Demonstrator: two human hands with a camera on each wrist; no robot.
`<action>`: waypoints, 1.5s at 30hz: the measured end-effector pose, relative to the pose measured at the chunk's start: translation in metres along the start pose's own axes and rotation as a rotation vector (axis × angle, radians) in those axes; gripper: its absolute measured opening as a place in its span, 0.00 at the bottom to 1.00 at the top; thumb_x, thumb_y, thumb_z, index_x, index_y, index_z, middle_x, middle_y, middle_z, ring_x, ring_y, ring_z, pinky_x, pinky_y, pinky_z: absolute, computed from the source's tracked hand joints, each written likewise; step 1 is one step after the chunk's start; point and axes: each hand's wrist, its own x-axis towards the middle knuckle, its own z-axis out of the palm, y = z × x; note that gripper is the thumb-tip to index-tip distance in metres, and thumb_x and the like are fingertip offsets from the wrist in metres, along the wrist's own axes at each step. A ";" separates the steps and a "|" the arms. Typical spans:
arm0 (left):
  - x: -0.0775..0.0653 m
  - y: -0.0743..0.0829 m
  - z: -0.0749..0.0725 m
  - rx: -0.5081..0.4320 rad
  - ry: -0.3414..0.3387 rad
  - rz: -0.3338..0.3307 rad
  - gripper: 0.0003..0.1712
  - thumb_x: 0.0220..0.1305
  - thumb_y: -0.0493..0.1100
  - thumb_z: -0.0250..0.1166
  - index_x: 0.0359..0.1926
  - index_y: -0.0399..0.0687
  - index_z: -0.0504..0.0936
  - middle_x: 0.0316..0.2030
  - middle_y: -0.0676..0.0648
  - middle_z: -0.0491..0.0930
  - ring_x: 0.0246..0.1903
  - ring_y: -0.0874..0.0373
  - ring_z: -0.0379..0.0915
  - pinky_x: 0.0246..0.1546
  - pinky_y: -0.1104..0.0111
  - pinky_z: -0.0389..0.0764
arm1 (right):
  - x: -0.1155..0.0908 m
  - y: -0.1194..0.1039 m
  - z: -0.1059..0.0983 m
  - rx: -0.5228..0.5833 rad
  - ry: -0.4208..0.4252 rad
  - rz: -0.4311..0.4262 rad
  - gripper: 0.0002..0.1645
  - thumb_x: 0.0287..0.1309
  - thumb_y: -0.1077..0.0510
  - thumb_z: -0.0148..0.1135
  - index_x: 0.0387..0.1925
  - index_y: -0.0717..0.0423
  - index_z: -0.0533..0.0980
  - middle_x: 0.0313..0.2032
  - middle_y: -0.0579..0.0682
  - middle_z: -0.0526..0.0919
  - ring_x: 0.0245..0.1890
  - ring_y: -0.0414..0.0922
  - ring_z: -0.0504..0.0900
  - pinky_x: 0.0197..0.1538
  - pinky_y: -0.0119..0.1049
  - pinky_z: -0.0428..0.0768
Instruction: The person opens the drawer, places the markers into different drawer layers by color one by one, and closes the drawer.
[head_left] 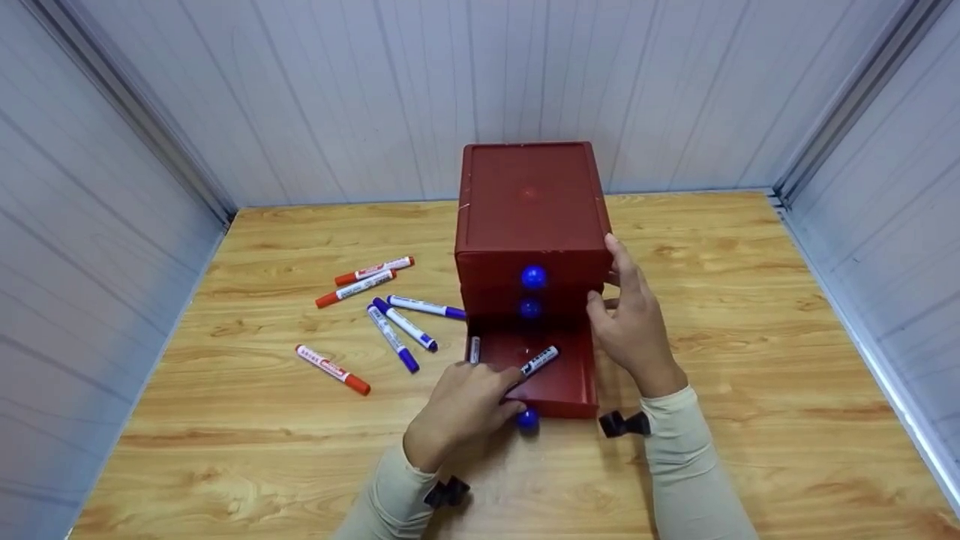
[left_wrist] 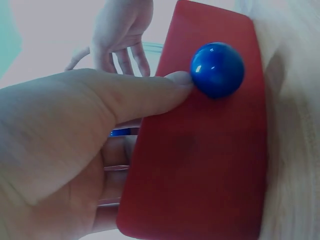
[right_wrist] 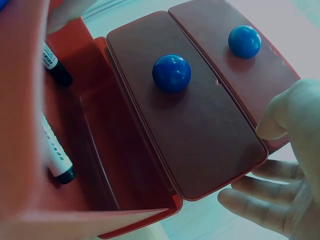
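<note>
While left fingers (left_wrist: 117,151) grip drawer (head_left: 566,386) holding markers (head_left: 541,361), right fingers (right_wrist: 252,201), spread, touch cabinet (head_left: 532,206).

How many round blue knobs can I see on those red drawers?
3: the upper knob on the closed top drawer, the middle knob on the closed middle drawer, and the lowest knob on the open bottom drawer.

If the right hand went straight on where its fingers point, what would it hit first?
The right hand would probably meet the right edge or side of the red drawer unit first, though depth there is hard to judge.
</note>
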 end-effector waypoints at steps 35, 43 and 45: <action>0.003 0.005 0.010 0.068 0.195 0.019 0.13 0.57 0.48 0.72 0.44 0.52 0.85 0.30 0.53 0.81 0.28 0.56 0.80 0.25 0.60 0.79 | -0.001 0.000 0.000 -0.009 0.010 0.020 0.50 0.60 0.72 0.58 0.78 0.42 0.52 0.68 0.54 0.67 0.56 0.50 0.78 0.40 0.40 0.85; 0.002 0.012 0.004 0.028 0.187 0.059 0.19 0.58 0.48 0.74 0.50 0.53 0.84 0.36 0.51 0.76 0.36 0.56 0.75 0.33 0.61 0.77 | -0.001 -0.001 0.000 -0.002 0.001 0.021 0.49 0.62 0.70 0.58 0.78 0.41 0.51 0.67 0.54 0.68 0.56 0.49 0.78 0.41 0.43 0.85; 0.002 0.014 0.003 0.028 0.194 0.063 0.18 0.58 0.49 0.74 0.48 0.52 0.83 0.37 0.51 0.74 0.37 0.55 0.72 0.34 0.61 0.76 | -0.001 -0.001 0.001 -0.005 0.001 0.022 0.49 0.62 0.70 0.58 0.78 0.40 0.51 0.67 0.54 0.68 0.56 0.49 0.78 0.41 0.42 0.85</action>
